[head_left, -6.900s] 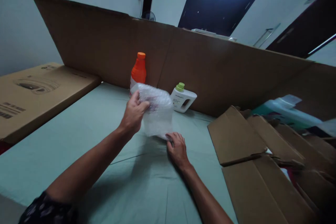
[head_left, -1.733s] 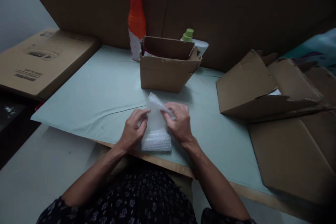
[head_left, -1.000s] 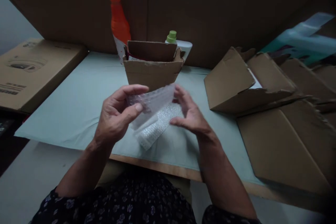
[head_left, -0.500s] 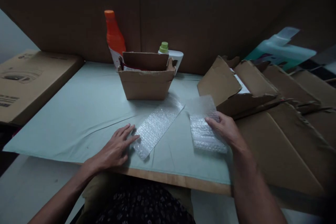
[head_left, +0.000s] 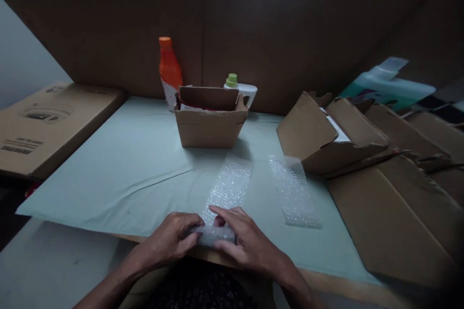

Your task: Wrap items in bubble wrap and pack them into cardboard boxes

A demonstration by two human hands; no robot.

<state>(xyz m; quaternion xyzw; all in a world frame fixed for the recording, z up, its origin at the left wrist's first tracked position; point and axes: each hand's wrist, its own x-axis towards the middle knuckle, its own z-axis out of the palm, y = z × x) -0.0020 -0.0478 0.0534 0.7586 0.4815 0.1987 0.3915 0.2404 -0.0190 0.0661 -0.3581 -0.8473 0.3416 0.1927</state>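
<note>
A strip of bubble wrap [head_left: 232,181] runs from the front of the cardboard box [head_left: 210,128] to the table's front edge, its near end rolled or folded over. My left hand [head_left: 176,236] is closed on the left side of that near end, thumb and fingers pinching it. On the other side, my right hand [head_left: 250,241] curls its thumb and fingers round the right side. Whether anything lies inside the fold is hidden. To the right, a second bubble wrap piece [head_left: 295,195] lies flat on the table, apart from both hands.
Behind the box stand an orange bottle [head_left: 170,70] and a white bottle with a green cap [head_left: 247,91]. Several cardboard boxes [head_left: 308,125] crowd the right side, near a teal jug [head_left: 395,87]. A flat carton [head_left: 54,120] lies left. A cardboard wall [head_left: 290,34] closes the back.
My right hand has let go of the right-hand bubble wrap piece and moved left to the middle strip. Both hands now hold that strip's near end. The view has tilted up slightly.
</note>
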